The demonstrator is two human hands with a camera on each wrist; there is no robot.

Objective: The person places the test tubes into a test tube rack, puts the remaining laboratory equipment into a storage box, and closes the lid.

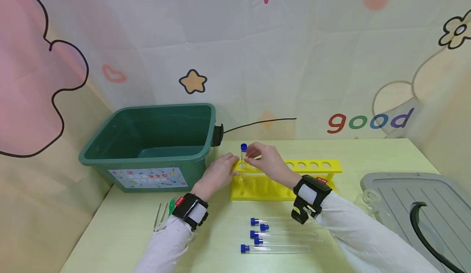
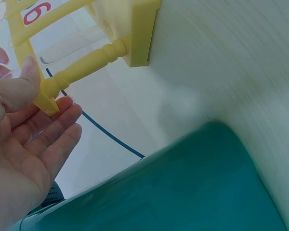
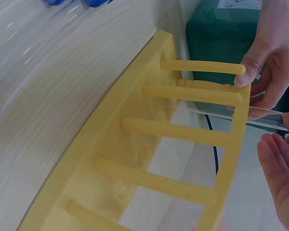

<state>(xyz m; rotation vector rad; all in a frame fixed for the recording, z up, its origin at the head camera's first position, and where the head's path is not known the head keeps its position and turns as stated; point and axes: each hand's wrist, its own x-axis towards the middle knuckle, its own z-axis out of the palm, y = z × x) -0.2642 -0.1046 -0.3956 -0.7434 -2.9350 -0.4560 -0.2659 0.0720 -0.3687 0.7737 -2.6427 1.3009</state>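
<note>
A yellow test tube rack (image 1: pixel 265 197) stands across the table. My left hand (image 1: pixel 217 173) grips its left end; in the left wrist view the thumb lies on one side of the top bar and the fingers (image 2: pixel 62 113) curl against the other. One clear test tube (image 1: pixel 243 155) with a blue cap stands upright at the rack's leftmost hole. Just below that cap, my right hand (image 1: pixel 270 160) pinches the tube, whose clear wall (image 3: pixel 269 120) also shows in the right wrist view. In front of the rack lie several more blue-capped test tubes (image 1: pixel 287 249), side by side.
Left of the rack is a large green bin (image 1: pixel 147 160), close beside my left hand. Metal tweezers (image 1: pixel 158 215) and a green-handled item (image 1: pixel 171 206) lie by my left wrist. On the right are a grey lid (image 1: pixel 416 189) with a black handle and a clear glass vessel (image 1: pixel 369 199).
</note>
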